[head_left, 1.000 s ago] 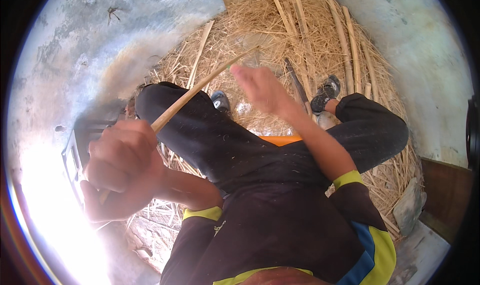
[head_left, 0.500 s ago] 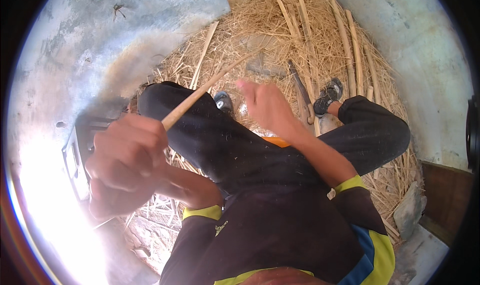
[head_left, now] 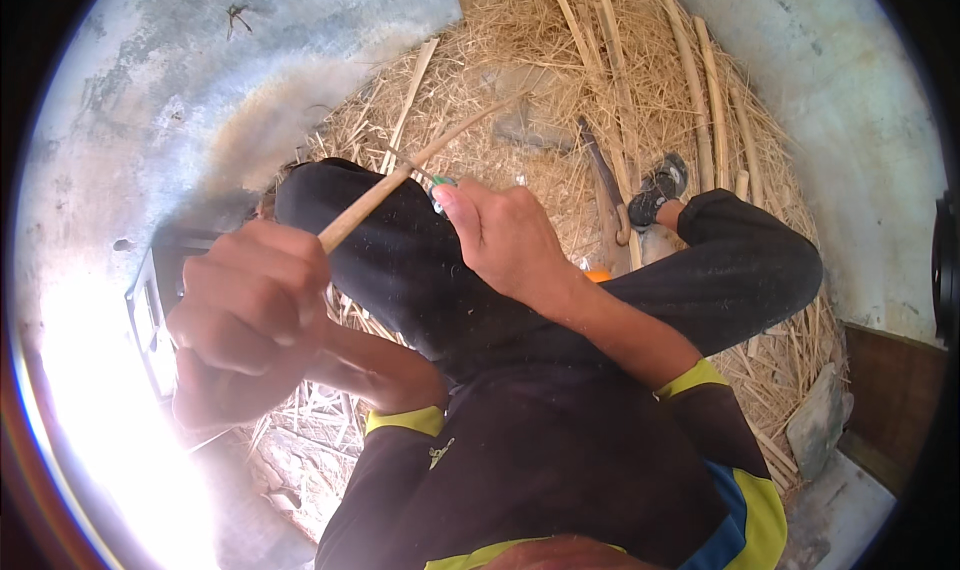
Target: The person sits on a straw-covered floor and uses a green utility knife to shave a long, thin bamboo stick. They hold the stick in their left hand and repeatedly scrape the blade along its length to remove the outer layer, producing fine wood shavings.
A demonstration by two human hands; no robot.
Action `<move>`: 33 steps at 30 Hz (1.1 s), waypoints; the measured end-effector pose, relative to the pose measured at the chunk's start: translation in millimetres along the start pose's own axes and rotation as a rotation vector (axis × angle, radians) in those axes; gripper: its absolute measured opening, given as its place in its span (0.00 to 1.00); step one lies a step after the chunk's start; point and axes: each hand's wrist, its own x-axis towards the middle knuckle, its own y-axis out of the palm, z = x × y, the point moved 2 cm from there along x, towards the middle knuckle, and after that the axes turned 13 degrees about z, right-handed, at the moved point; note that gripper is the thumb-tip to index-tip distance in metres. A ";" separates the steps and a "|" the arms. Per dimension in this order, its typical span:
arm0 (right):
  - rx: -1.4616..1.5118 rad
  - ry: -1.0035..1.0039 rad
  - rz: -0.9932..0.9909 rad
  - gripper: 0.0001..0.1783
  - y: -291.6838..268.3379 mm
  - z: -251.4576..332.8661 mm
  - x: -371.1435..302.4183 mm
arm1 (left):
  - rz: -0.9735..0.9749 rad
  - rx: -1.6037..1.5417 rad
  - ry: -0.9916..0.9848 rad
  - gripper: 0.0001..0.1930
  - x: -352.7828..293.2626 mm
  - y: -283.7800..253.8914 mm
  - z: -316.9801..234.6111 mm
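Loose tan straw (head_left: 500, 30) bears at least six long, pale wooden strips (head_left: 692, 95). One tapering, pale wooden stick (head_left: 375, 200) slants over the left black trouser leg (head_left: 400, 260), its thick end wrapped by the left hand (head_left: 250, 305), presumably for steadiness. The right hand (head_left: 510, 235) grips one small green-handled knife (head_left: 441, 181), its blurred blade apparently meeting the stick.

The right hand (head_left: 510, 238) mostly hides the green handle (head_left: 442, 181)

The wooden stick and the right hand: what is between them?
A thin-bladed tool with a green part reaches from the right hand to the wooden stick, as the head view shows.
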 end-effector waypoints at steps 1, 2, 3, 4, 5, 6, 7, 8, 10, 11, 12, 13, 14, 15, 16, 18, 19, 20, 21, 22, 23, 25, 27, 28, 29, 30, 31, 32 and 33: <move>-0.048 0.015 -0.003 0.27 0.2 -0.4 -0.4 | -0.064 0.003 0.015 0.13 -3.1 1.3 0.6; -0.095 0.030 -0.005 0.27 0.9 -2.2 0.2 | -0.064 0.028 0.017 0.14 -4.0 1.1 1.8; -0.143 0.044 -0.007 0.28 1.8 -5.5 1.3 | -0.064 0.054 0.019 0.14 -4.4 -0.3 3.5; -0.148 0.101 -0.012 0.28 8.4 -26.0 2.7 | -0.078 0.050 0.026 0.15 -3.1 0.8 -1.1; -0.162 0.162 -0.033 0.29 15.4 -65.6 6.1 | -0.085 0.037 0.040 0.15 0.5 1.6 -2.2; -0.175 0.215 -0.050 0.30 15.1 -88.7 8.9 | -0.106 -0.012 0.067 0.15 1.3 2.2 -0.7; -0.161 0.271 -0.015 0.30 8.6 -92.7 6.3 | -0.133 -0.064 0.089 0.15 -0.5 3.5 1.7; -0.148 0.328 0.020 0.30 2.0 -96.5 3.8 | -0.121 -0.064 0.123 0.14 0.0 7.4 3.1; -0.074 0.287 0.034 0.30 -6.5 -88.7 0.1 | -0.073 -0.046 0.107 0.13 5.9 10.5 5.4; -0.012 0.186 0.026 0.30 -9.2 -65.9 -3.3 | -0.059 -0.040 0.089 0.12 4.5 13.3 6.7; 0.053 0.075 0.015 0.30 -11.9 -41.1 -4.3 | -0.093 -0.029 0.085 0.14 4.1 15.2 5.6; 0.072 0.023 0.047 0.29 -13.1 -21.2 -6.9 | -0.125 -0.021 0.088 0.16 2.8 16.7 7.0; 0.095 -0.027 0.081 0.29 -13.2 -1.6 -11.2 | -0.158 -0.012 0.086 0.18 2.1 17.7 7.5; 0.118 -0.078 0.116 0.29 -11.0 8.4 -12.4 | -0.147 -0.010 0.072 0.18 2.3 18.1 7.5; 0.080 -0.107 0.064 0.28 -8.0 6.2 -10.8 | -0.134 -0.011 0.063 0.18 4.8 18.2 7.6; 0.011 -0.169 -0.038 0.27 4.0 -9.9 -6.5 | -0.130 -0.013 0.053 0.18 6.2 14.0 7.9; -0.042 -0.079 -0.034 0.26 6.6 -25.7 -3.5 | -0.144 -0.016 0.056 0.18 3.2 8.5 8.0; -0.091 0.002 -0.028 0.25 5.3 -41.1 2.4 | -0.159 -0.010 0.058 0.19 2.4 5.6 5.4; -0.140 0.084 -0.023 0.24 4.6 -52.4 4.0 | -0.106 -0.023 0.049 0.17 3.9 7.9 1.7; -0.097 0.054 -0.064 0.22 -5.4 -50.9 0.4 | -0.039 -0.066 0.062 0.16 5.5 6.6 11.6; -0.022 0.001 -0.014 0.22 -4.9 -28.8 -1.5 | 0.002 -0.059 0.042 0.15 4.0 8.1 1.8; 0.105 -0.053 0.060 0.22 -7.8 7.0 -12.1 | 0.046 -0.043 0.029 0.16 7.8 13.5 1.3; 0.132 -0.066 0.027 0.22 -3.3 11.4 -15.9 | 0.085 -0.034 0.002 0.17 10.3 16.5 2.0; 0.115 -0.070 0.014 0.21 -4.3 8.4 -15.1 | 0.042 -0.040 0.029 0.16 10.9 16.4 3.2; 0.099 -0.075 0.003 0.21 -4.2 5.0 -14.2 | -0.003 -0.045 0.056 0.16 9.6 16.4 4.9; 0.036 -0.075 -0.034 0.21 -2.7 2.2 -12.3 | -0.049 -0.049 0.082 0.16 7.1 16.4 6.7; -0.010 -0.067 -0.061 0.22 6.5 4.3 -14.6 | -0.107 -0.014 0.046 0.17 0.1 16.0 1.9; -0.074 -0.078 -0.103 0.22 9.1 1.1 -10.2 | -0.152 0.030 0.036 0.17 -3.4 11.2 1.6; -0.093 0.034 -0.094 0.24 11.9 -20.6 -2.6 | -0.199 0.074 0.027 0.18 -5.9 6.2 1.4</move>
